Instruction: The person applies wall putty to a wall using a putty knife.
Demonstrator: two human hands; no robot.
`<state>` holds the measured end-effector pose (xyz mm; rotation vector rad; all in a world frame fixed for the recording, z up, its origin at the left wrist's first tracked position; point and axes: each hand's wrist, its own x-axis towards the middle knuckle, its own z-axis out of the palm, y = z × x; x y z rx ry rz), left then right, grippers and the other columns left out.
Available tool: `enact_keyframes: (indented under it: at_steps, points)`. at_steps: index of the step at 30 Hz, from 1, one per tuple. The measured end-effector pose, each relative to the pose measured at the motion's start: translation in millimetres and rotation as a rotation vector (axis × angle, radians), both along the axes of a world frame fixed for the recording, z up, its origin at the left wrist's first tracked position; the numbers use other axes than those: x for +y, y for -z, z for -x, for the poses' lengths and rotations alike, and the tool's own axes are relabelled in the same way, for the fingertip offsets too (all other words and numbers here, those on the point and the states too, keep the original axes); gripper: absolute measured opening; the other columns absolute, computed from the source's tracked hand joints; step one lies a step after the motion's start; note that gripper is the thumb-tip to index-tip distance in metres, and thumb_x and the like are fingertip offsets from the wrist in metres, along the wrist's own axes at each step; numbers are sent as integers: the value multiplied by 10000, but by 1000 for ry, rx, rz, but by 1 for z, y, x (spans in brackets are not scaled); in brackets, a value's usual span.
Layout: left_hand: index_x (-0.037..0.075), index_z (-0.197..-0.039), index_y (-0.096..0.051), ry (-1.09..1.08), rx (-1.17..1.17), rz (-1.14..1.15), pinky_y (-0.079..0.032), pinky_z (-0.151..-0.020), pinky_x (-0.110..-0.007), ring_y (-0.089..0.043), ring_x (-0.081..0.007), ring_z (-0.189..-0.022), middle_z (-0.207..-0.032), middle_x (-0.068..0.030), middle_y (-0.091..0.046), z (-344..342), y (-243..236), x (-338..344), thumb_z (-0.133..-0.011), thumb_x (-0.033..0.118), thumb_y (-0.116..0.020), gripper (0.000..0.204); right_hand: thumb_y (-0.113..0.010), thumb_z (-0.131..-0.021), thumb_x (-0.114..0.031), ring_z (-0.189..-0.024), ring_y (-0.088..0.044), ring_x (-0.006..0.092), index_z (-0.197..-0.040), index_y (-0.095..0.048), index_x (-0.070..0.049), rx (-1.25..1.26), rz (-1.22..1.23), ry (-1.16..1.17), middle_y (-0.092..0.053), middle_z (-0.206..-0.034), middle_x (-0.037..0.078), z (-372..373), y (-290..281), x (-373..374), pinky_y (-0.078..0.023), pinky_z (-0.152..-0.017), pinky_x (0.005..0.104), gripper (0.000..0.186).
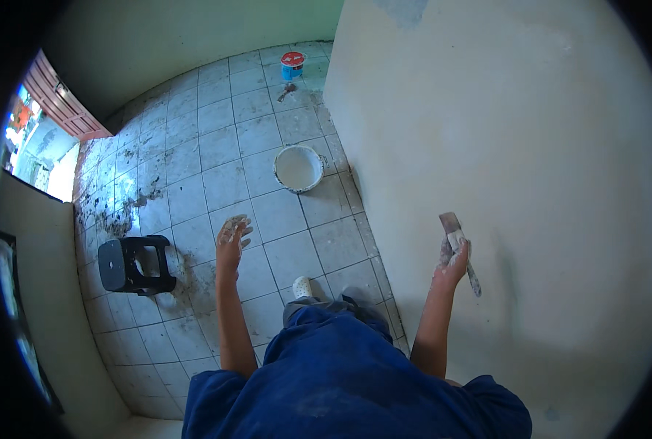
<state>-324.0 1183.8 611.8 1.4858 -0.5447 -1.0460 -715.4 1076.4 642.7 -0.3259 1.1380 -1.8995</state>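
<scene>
My right hand is closed around a paintbrush beside the pale wall. Its brown end points up and away, and the stained handle sticks out below my fingers. White smears cover the fingers of that hand. Over the tiled floor, my left hand is raised with its fingers loosely apart and nothing in it; it too is smeared white. Ahead, between my hands, a round white bucket stands on the floor with whitish contents and a splattered rim.
The pale wall runs along my right. A black plastic stool is at the left. Farther off are a blue tub with a red lid and a small stained tool. Dark grime marks the tiles near the open doorway.
</scene>
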Motion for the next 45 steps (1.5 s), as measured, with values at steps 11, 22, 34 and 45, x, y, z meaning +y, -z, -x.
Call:
enact_keyframes:
  at_steps: [11, 22, 34, 45]
  points:
    - [46, -1041, -481, -21, -10, -60, -393, -770, -366, -511, -216, -915, -1006, -95, -533, -47, -1, -86, -810, 251, -467, 309, -524, -759, -113, -820, -534, 201, -1053, -381, -48, -74, -181, -34, -493, -932, 106, -93, 28, -93, -485, -707, 311, 334]
    - [58, -1060, -462, 4, -31, -177, -375, -772, -354, -488, -209, -933, -1030, -97, -510, -91, -23, -219, -810, 270, -462, 328, -526, -713, -35, -808, -537, 222, -1085, -349, -54, -73, -298, -325, -486, -929, 124, -175, 62, -238, -490, -639, 332, 412]
    - [46, -1072, -451, 77, -14, -156, -383, -768, -347, -491, -199, -934, -1041, -99, -508, -157, -18, -303, -816, 267, -456, 339, -525, -718, -22, -737, -561, 216, -1063, -384, -35, -70, -407, -222, -511, -911, 122, -234, 61, -299, -501, -612, 329, 373]
    - [79, -1012, -491, 500, -46, -164, -415, -703, -308, -516, -166, -870, -963, -52, -536, -257, 33, -444, -809, 213, -453, 246, -523, -734, -49, -839, -532, 199, -1043, -424, -83, 52, -395, 198, -507, -956, 76, -323, 92, -304, -484, -677, 342, 326]
